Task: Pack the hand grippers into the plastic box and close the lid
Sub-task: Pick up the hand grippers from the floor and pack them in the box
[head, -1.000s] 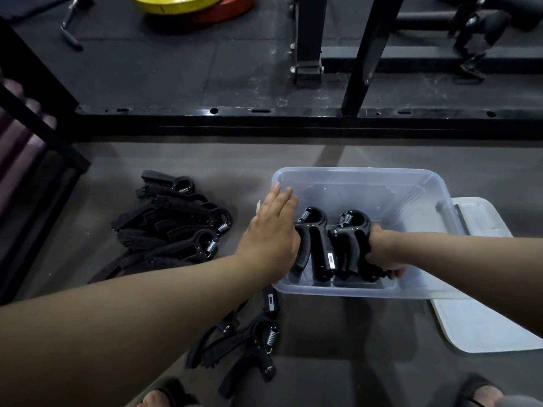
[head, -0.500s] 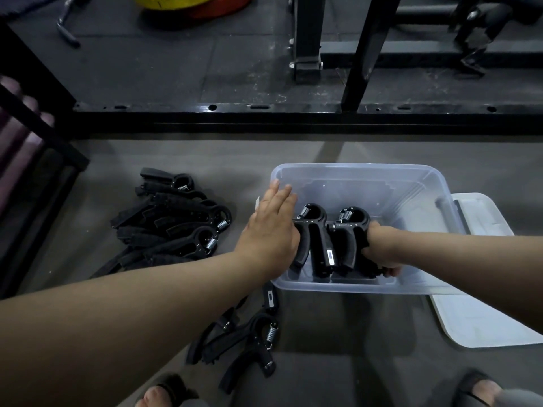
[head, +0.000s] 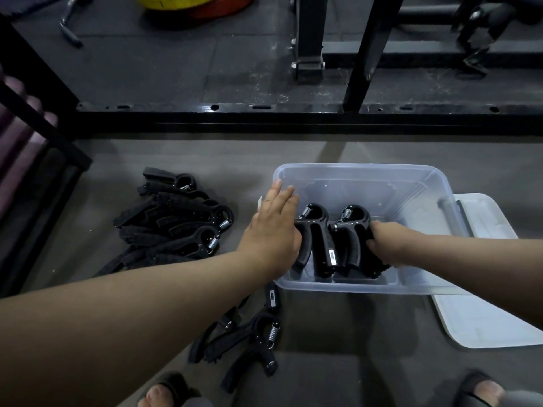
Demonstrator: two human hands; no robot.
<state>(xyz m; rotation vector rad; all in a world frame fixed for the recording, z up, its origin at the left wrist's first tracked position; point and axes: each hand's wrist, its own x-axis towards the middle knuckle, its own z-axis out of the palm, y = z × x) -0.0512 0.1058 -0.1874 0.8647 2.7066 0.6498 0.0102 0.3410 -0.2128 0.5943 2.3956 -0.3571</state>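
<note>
A clear plastic box (head: 417, 183) sits on the floor with two black hand grippers (head: 320, 239) standing side by side at its near left. My left hand (head: 270, 230) lies with straight fingers over the box's left rim, against the left gripper. My right hand (head: 388, 240) reaches into the box and curls round the handle of the right gripper (head: 351, 233). The box's lid (head: 482, 312) lies flat on the floor to the right. A pile of several black grippers (head: 176, 227) lies left of the box, and a few more (head: 244, 339) near my feet.
A black steel rack base (head: 264, 113) and its uprights (head: 364, 54) cross the floor behind the box. Yellow and red weight plates (head: 191, 4) lie at the far back. A dark bench frame (head: 35, 118) stands at the left. My sandalled feet (head: 173, 392) are at the bottom edge.
Both hands have stayed at the box with the two grippers between them; my right hand has shifted only slightly on the right gripper.
</note>
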